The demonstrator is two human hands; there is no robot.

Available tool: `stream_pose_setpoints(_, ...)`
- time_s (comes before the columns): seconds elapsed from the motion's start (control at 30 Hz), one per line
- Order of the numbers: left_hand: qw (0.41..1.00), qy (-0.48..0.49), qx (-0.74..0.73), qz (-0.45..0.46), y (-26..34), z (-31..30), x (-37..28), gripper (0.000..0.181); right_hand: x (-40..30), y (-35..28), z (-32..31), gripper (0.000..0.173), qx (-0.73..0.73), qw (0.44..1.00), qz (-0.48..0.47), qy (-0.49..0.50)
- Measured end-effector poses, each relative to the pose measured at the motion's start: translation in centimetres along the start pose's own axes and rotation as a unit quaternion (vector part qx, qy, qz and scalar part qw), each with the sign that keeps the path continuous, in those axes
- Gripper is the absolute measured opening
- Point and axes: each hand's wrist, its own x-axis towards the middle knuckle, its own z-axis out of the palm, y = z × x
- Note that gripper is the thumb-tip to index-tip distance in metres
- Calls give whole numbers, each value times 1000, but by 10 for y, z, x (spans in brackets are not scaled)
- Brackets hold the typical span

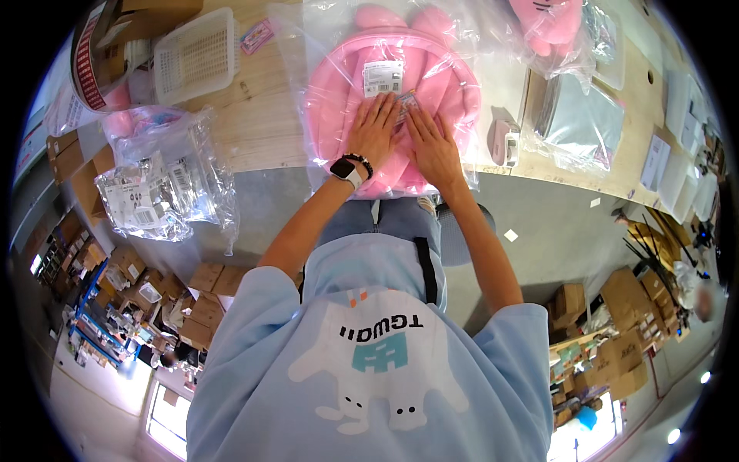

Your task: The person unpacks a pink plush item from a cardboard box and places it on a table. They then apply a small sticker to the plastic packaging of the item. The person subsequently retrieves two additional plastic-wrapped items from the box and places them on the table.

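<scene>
A round pink plush item (335, 104) lies in a clear plastic bag on the wooden table, its lower part overhanging the front edge. A white barcode label (383, 78) sits on it near the centre. My left hand (375, 130) rests flat on the bag just below the label, fingers extended. My right hand (432, 141) lies flat beside it on the right, fingers slightly spread. Between the fingertips a small colourful printed card (406, 104) shows, partly covered; whether it is inside the bag cannot be told. Neither hand is closed around anything.
A white plastic basket (196, 58) and a small pink card (256, 36) are at the left, above bagged silvery packets (144, 202). To the right stand a small pale device (506, 144), a stack of clear bags (583, 118) and another bagged pink plush (545, 23).
</scene>
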Motion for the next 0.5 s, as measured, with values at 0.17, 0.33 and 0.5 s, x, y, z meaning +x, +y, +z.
stream_pose_setpoints(0.17,999,-41,1,5,-5,-6,-2,63,-8,6,8,73,-26,998,-24,-46)
stream_pose_setpoints(0.33,999,-36,28,12,-31,-17,-16,62,-21,4,-7,64,-13,998,-40,-47)
stream_pose_setpoints(0.5,996,-44,71,10,-26,-18,-16,60,-22,9,-7,59,-20,997,-49,-56)
